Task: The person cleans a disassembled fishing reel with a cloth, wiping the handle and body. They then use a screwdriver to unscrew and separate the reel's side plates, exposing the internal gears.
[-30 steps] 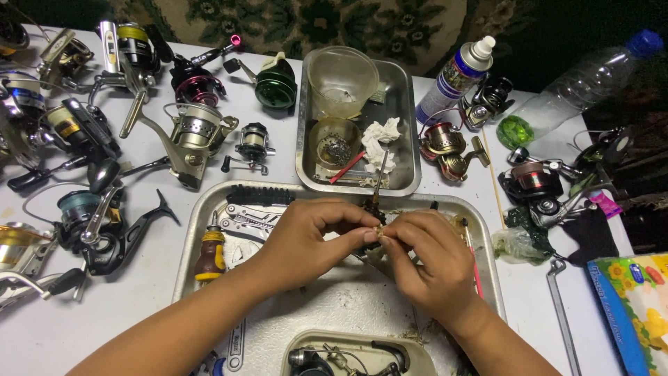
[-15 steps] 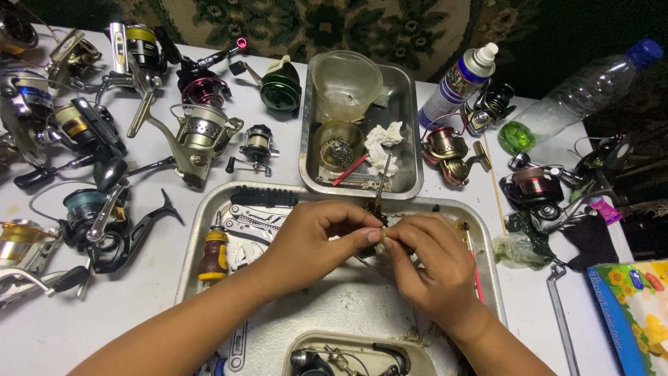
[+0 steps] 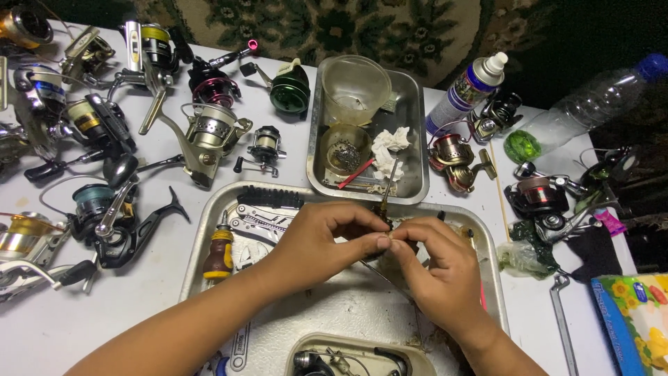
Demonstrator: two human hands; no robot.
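A tall white spray can (image 3: 465, 93) with a blue-and-purple label is standing near the table's (image 3: 83, 306) far edge, right of the small metal tray (image 3: 416, 132). A flat blue package (image 3: 637, 320) with yellow flowers is lying at the near right corner.

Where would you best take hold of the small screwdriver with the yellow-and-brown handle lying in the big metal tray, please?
Grip the screwdriver by its stubby handle, coming from above. It lies clear near the tray's left rim, with the folded multi-tool beside it, and the ribbed handle is its thickest part.

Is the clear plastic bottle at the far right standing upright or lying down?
Lying down: the clear plastic bottle rests on its side, blue cap pointing right.
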